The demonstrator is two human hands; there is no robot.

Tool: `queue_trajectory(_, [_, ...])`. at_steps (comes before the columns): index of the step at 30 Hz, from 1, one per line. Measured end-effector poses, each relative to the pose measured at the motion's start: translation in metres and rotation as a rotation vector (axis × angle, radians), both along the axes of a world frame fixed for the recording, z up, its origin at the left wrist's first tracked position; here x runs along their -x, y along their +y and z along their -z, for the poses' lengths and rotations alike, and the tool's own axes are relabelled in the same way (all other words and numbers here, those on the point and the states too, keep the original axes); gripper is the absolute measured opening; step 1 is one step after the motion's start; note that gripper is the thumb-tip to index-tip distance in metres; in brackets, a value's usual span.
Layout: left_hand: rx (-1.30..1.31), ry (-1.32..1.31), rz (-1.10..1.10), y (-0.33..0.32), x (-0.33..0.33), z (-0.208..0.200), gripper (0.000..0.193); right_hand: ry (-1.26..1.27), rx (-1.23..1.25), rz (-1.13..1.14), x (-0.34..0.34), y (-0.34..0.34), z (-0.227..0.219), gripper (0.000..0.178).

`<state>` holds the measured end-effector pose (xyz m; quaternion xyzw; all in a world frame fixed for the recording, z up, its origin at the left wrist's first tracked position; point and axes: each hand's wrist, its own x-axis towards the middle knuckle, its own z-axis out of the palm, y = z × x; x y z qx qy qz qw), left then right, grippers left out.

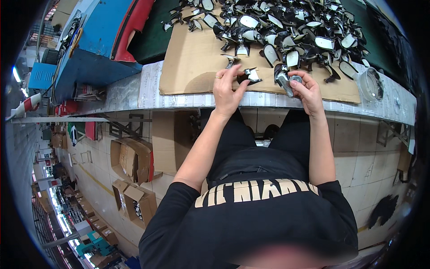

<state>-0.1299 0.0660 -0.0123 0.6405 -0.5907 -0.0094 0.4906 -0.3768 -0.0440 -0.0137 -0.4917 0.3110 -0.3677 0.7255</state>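
Observation:
My left hand (227, 91) has a ring on one finger. Its thumb and forefinger are spread around the near edge of a small black part with a white face (251, 75), which rests on the cardboard; whether they touch it is hard to make out. My right hand (308, 93) is closed, thumb and fingers pinching a grey metallic piece with a round end (285, 84). Its exact kind does not show. Just beyond that piece is a dark part (280, 69). Another small part (230, 59) lies beyond my left fingertips.
A heap of black parts with white oval faces (268, 33) covers the far cardboard sheet (186, 67). A clear round container (371, 84) stands at the bench's right. Blue machinery (96, 49) is at left. Open cartons (131, 159) sit on the floor beneath, left of my legs.

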Motion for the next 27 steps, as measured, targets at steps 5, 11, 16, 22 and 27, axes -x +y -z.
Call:
queue_trajectory(5, [-0.126,-0.104,-0.02,-0.005,0.0,-0.005,0.031,-0.002,0.012,0.026,-0.003,0.005,-0.005,0.027])
queue_trajectory(11, [-0.155,0.517,0.202,0.026,0.011,-0.017,0.023,-0.057,0.213,0.128,-0.027,0.058,-0.043,0.031])
queue_trajectory(16, [-0.144,0.806,0.216,0.057,0.035,-0.052,0.057,0.169,0.734,0.233,-0.042,0.086,-0.066,0.036])
queue_trajectory(22, [-0.154,0.745,0.191,0.075,0.034,-0.05,0.058,0.176,0.857,0.162,-0.05,0.095,-0.06,0.035])
queue_trajectory(27, [-0.141,0.729,0.212,0.081,0.029,-0.043,0.058,0.129,0.653,0.018,-0.044,0.103,-0.062,0.038])
